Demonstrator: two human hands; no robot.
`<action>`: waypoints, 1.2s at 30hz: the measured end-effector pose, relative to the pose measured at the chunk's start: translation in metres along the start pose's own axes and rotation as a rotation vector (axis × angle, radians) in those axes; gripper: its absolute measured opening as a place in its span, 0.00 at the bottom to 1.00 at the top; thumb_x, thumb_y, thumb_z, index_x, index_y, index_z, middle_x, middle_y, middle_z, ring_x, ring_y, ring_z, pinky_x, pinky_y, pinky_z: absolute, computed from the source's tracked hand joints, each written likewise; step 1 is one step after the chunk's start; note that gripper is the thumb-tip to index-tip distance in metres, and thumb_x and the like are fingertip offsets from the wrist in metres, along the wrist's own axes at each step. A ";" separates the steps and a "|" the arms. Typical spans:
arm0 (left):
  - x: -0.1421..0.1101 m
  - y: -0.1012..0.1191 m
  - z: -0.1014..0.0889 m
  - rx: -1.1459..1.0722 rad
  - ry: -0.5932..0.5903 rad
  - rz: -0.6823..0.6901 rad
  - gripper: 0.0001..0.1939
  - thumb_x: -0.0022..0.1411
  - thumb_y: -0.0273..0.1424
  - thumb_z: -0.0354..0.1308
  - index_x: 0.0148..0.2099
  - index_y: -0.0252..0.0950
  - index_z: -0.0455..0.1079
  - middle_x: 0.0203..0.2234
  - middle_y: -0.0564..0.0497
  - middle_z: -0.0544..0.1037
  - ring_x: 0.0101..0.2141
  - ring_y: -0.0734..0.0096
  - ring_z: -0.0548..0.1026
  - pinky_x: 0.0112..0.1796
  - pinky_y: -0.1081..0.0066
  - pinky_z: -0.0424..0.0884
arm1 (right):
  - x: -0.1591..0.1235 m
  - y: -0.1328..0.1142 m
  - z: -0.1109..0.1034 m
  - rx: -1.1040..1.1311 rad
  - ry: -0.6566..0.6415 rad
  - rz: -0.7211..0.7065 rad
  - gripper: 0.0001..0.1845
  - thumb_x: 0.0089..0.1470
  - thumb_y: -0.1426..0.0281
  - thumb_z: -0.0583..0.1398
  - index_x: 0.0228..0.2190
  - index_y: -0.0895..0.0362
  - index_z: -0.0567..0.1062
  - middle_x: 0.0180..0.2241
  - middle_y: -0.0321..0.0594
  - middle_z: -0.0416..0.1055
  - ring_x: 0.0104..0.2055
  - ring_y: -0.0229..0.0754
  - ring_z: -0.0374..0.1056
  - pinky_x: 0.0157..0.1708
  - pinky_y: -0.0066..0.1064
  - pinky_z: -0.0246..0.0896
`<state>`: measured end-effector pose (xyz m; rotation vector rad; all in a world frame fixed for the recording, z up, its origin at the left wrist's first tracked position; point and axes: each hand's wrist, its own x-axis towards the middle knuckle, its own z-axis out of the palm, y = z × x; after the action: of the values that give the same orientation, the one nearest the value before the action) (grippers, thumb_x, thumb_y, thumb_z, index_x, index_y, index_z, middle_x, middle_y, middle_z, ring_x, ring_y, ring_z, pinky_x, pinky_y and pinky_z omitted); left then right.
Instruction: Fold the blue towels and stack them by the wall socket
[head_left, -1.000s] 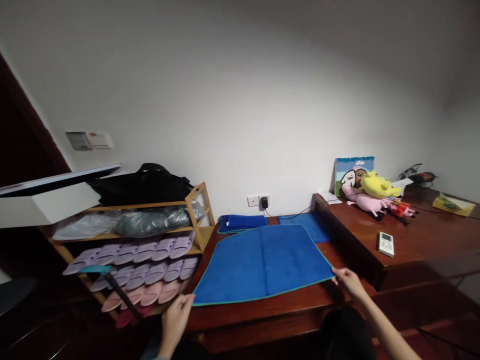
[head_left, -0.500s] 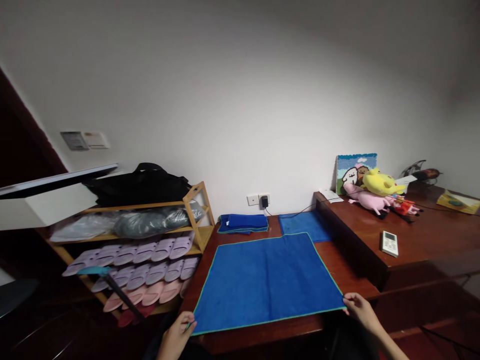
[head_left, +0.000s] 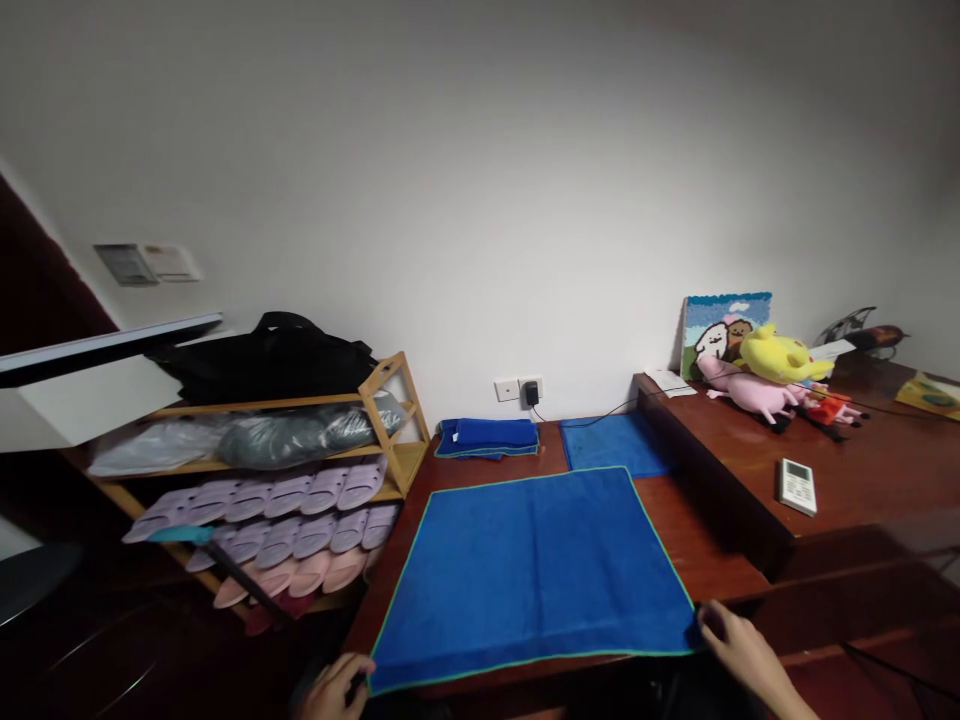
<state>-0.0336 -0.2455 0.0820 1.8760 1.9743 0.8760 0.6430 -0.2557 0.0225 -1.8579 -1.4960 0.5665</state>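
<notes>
Left hand point(head_left: 334, 688) and right hand point(head_left: 739, 650) pinch a blue towel point(head_left: 529, 575); rack point(head_left: 397, 465) holds slippers point(head_left: 300, 505).

Matt microfibre towel point(head_left: 529, 575), glossy wooden desk point(head_left: 600, 445)
</notes>
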 end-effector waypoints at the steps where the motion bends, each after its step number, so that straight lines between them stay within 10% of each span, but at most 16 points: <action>1: 0.006 0.005 0.002 0.048 0.018 0.038 0.11 0.52 0.46 0.58 0.30 0.50 0.79 0.31 0.51 0.85 0.35 0.53 0.82 0.42 0.60 0.78 | 0.008 -0.007 0.000 -0.068 0.045 -0.047 0.16 0.47 0.49 0.58 0.29 0.44 0.80 0.34 0.43 0.81 0.42 0.62 0.79 0.42 0.48 0.75; 9: 0.058 0.063 0.073 0.330 -0.102 0.284 0.25 0.71 0.45 0.48 0.63 0.48 0.73 0.65 0.50 0.73 0.65 0.56 0.70 0.64 0.55 0.66 | 0.094 -0.065 0.068 -0.320 -0.024 -0.290 0.33 0.66 0.53 0.47 0.62 0.55 0.73 0.67 0.48 0.66 0.70 0.54 0.59 0.70 0.49 0.53; 15: 0.052 0.020 0.103 0.522 -0.176 0.262 0.29 0.74 0.47 0.43 0.74 0.53 0.54 0.73 0.56 0.59 0.72 0.57 0.57 0.69 0.48 0.57 | 0.101 -0.030 0.092 -0.505 -0.110 -0.243 0.36 0.68 0.51 0.44 0.69 0.51 0.63 0.72 0.41 0.55 0.74 0.52 0.49 0.72 0.52 0.43; 20: 0.074 0.017 0.114 0.487 -0.110 0.307 0.28 0.75 0.45 0.43 0.73 0.52 0.59 0.71 0.55 0.63 0.70 0.57 0.61 0.68 0.49 0.61 | 0.131 -0.044 0.085 -0.543 -0.044 -0.242 0.35 0.70 0.52 0.41 0.68 0.51 0.64 0.70 0.42 0.60 0.72 0.50 0.54 0.73 0.50 0.41; 27: 0.134 0.117 0.182 0.386 -0.194 0.445 0.28 0.77 0.46 0.40 0.73 0.47 0.59 0.72 0.51 0.62 0.70 0.60 0.60 0.68 0.52 0.60 | 0.221 -0.085 0.108 -0.570 -0.110 -0.233 0.35 0.71 0.56 0.40 0.72 0.54 0.54 0.75 0.38 0.46 0.77 0.47 0.38 0.74 0.47 0.36; 36: 0.202 0.237 0.291 0.344 -0.332 0.489 0.35 0.76 0.51 0.35 0.76 0.39 0.50 0.74 0.44 0.55 0.73 0.57 0.53 0.70 0.49 0.53 | 0.234 -0.073 0.125 -0.585 -0.142 -0.174 0.36 0.71 0.56 0.38 0.73 0.56 0.46 0.76 0.37 0.39 0.77 0.46 0.32 0.74 0.45 0.32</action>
<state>0.3032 0.0123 0.0386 2.5667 1.5619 0.2972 0.5647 0.0074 0.0095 -2.1089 -2.0563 0.1853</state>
